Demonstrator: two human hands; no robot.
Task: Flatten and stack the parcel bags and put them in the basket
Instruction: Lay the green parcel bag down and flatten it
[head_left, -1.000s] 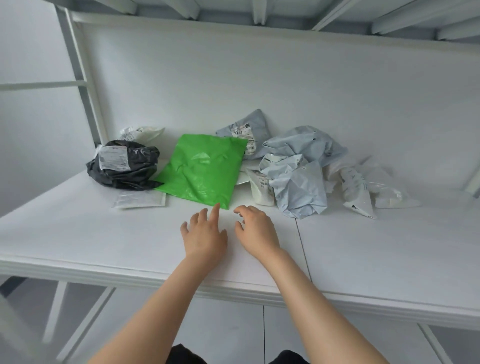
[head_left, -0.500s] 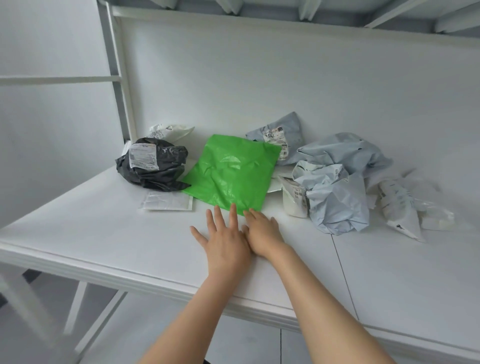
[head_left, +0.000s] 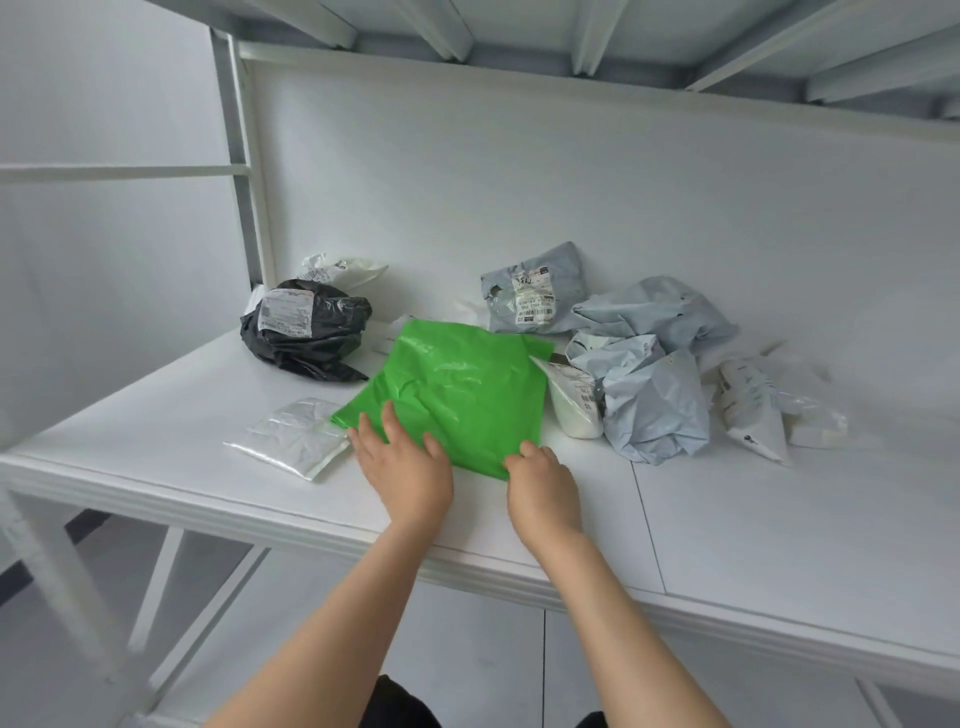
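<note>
The green bag (head_left: 457, 389) is a plain, bright green. At its ten o'clock, the black bag (head_left: 311, 348) is glossy, with a white label (head_left: 285, 312) in fine dark print. At eight o'clock, the pouch (head_left: 291, 439) is clear over white. At one o'clock, the blue-grey bag (head_left: 519, 270) is pale, and its sticker (head_left: 532, 299) is white with black print. At three o'clock, the white bag (head_left: 571, 410) has black print, and the heap (head_left: 654, 400) beyond it is pale blue-grey. The table (head_left: 156, 441) is white.
</note>
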